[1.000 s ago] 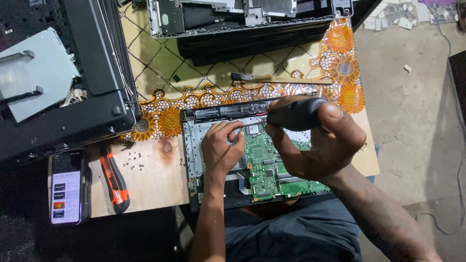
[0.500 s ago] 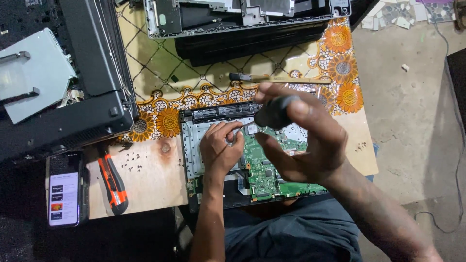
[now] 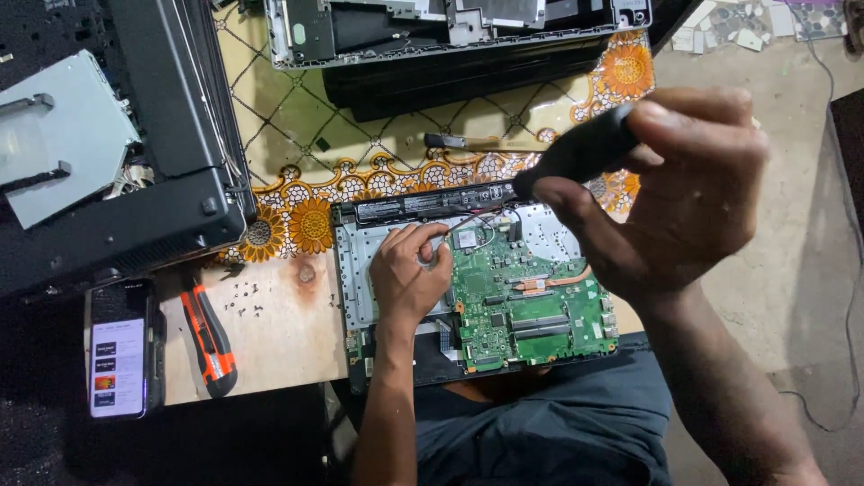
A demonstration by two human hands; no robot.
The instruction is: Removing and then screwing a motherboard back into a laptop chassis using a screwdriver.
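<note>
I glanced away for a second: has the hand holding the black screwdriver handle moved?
Yes. The right hand with the black screwdriver handle has risen up and to the right, away from the green circuit board, towards the camera.

Small wooden table (image 3: 279, 346) at centre, bare pale wood at seven o'clock, sheet with orange flowers and a lattice pattern (image 3: 297, 126) over its far part toward twelve o'clock, grey concrete floor (image 3: 796, 261) at three o'clock, broken tile pieces (image 3: 733, 22) at one o'clock, dim even light
</note>
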